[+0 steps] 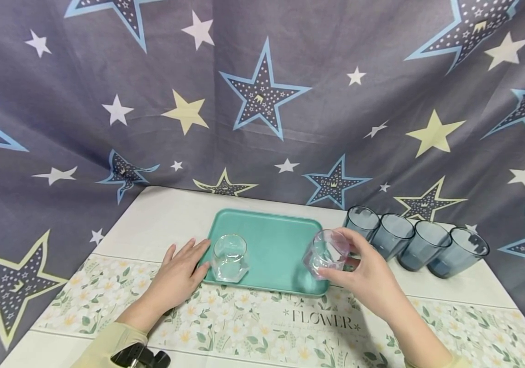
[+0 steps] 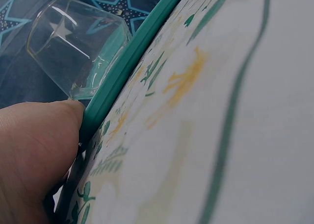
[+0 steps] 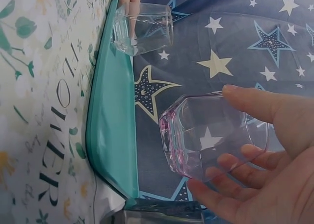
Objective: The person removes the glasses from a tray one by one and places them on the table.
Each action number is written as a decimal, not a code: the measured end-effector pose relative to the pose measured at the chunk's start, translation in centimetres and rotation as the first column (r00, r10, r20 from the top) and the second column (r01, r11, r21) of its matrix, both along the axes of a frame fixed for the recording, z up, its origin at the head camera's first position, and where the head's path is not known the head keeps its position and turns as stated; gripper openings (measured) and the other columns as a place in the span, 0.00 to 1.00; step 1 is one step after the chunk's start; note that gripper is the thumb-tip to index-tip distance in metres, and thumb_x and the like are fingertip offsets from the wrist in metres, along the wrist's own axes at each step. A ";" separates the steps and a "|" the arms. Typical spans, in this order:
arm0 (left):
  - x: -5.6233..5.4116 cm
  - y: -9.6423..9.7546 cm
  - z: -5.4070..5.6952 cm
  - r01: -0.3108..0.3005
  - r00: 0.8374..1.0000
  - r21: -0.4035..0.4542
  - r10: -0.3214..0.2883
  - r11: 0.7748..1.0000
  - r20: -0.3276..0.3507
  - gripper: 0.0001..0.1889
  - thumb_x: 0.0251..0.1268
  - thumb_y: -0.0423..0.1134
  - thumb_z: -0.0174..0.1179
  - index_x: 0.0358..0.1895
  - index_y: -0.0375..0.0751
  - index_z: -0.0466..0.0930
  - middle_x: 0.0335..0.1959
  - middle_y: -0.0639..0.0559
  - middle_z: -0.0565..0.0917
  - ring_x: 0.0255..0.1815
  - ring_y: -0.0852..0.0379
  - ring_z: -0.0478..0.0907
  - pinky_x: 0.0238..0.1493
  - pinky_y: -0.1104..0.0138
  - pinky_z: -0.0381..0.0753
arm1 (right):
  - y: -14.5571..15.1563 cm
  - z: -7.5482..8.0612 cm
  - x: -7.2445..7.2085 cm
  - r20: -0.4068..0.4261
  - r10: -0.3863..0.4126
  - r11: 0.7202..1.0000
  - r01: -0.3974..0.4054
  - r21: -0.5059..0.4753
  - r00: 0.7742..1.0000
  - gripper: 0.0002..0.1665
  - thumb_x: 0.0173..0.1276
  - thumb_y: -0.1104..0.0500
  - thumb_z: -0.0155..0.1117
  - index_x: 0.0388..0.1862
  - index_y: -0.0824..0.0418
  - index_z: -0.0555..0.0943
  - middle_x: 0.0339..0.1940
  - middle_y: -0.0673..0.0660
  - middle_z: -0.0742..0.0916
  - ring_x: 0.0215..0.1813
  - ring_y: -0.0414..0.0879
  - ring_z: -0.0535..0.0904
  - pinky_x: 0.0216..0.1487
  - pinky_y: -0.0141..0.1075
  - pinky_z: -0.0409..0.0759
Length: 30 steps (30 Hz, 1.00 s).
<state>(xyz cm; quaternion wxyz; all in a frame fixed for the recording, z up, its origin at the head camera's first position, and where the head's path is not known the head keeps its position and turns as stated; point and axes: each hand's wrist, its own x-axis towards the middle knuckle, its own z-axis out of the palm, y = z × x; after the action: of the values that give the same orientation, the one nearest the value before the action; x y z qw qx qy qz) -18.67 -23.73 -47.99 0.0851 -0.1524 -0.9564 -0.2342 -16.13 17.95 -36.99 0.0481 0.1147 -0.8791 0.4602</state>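
Observation:
My right hand grips a clear, pink-tinted drinking glass between thumb and fingers over the right end of the green tray. In the right wrist view this pink-tinted glass is in the air, apart from the tray. A clear glass stands upright on the tray's left end. Beside it, my left hand rests at the tray's left edge, its fingers extended. The left wrist view shows the thumb against the tray rim, close to the clear glass's base; the other fingers are hidden there.
Several blue-tinted glasses stand in a row right of the tray, the rightmost glass nearest the front. A flower-print cloth covers the table. Behind hangs a dark curtain with stars.

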 end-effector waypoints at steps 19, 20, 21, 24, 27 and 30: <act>0.0 0.0 0.2 -0.003 1.000 0.001 0.003 1.000 0.025 0.31 0.87 0.44 0.59 0.85 0.36 0.68 0.82 0.39 0.73 0.86 0.32 0.61 0.84 0.30 0.41 | 2.6 2.1 1.2 0.041 -0.092 0.995 0.091 0.032 0.995 0.55 0.61 0.47 0.91 0.83 0.49 0.71 0.72 0.61 0.83 0.65 0.60 0.87 0.53 0.35 0.89; 0.0 0.0 0.2 -0.003 1.000 0.000 0.003 1.000 0.027 0.31 0.88 0.44 0.59 0.85 0.36 0.68 0.82 0.39 0.72 0.86 0.32 0.61 0.84 0.30 0.40 | 2.7 2.2 1.2 0.036 -0.098 0.995 0.096 0.038 0.995 0.55 0.61 0.47 0.91 0.83 0.50 0.71 0.72 0.61 0.83 0.65 0.61 0.87 0.54 0.35 0.89; -0.1 0.0 0.2 -0.003 1.000 -0.001 0.003 1.000 0.028 0.31 0.88 0.44 0.59 0.85 0.36 0.68 0.82 0.39 0.72 0.86 0.32 0.61 0.84 0.30 0.40 | 2.9 2.2 1.2 0.034 -0.103 0.994 0.101 0.043 0.994 0.55 0.61 0.47 0.91 0.83 0.50 0.71 0.72 0.61 0.83 0.65 0.61 0.87 0.55 0.35 0.89; -0.1 0.0 0.2 -0.003 1.000 -0.001 0.003 1.000 0.028 0.31 0.88 0.44 0.59 0.85 0.35 0.68 0.83 0.39 0.72 0.86 0.32 0.61 0.84 0.30 0.40 | 3.3 2.4 1.1 0.036 -0.114 0.993 0.113 0.044 0.993 0.55 0.62 0.47 0.91 0.83 0.51 0.71 0.72 0.61 0.83 0.65 0.62 0.87 0.55 0.34 0.88; -0.1 -0.1 0.2 -0.003 1.000 0.000 0.003 1.000 0.027 0.31 0.88 0.44 0.59 0.85 0.36 0.68 0.82 0.39 0.72 0.86 0.32 0.61 0.84 0.30 0.40 | 3.6 2.4 1.0 0.052 -0.120 0.992 0.118 0.036 0.991 0.56 0.62 0.46 0.90 0.84 0.51 0.70 0.73 0.62 0.82 0.66 0.63 0.86 0.51 0.31 0.88; -0.1 -0.1 0.2 -0.003 1.000 0.001 0.003 1.000 0.031 0.31 0.88 0.44 0.58 0.85 0.36 0.68 0.82 0.39 0.72 0.86 0.32 0.61 0.84 0.30 0.40 | 3.8 2.3 0.9 0.068 -0.121 0.992 0.118 0.035 0.990 0.58 0.62 0.46 0.90 0.85 0.52 0.69 0.74 0.63 0.81 0.66 0.63 0.86 0.51 0.30 0.88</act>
<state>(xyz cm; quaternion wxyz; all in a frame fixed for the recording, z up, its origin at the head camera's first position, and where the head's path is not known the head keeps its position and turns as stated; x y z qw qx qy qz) -18.78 -23.79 -47.83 0.0710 -0.1473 -0.9577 -0.2370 -15.22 21.70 -34.72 0.0430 0.0464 -0.8926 0.4464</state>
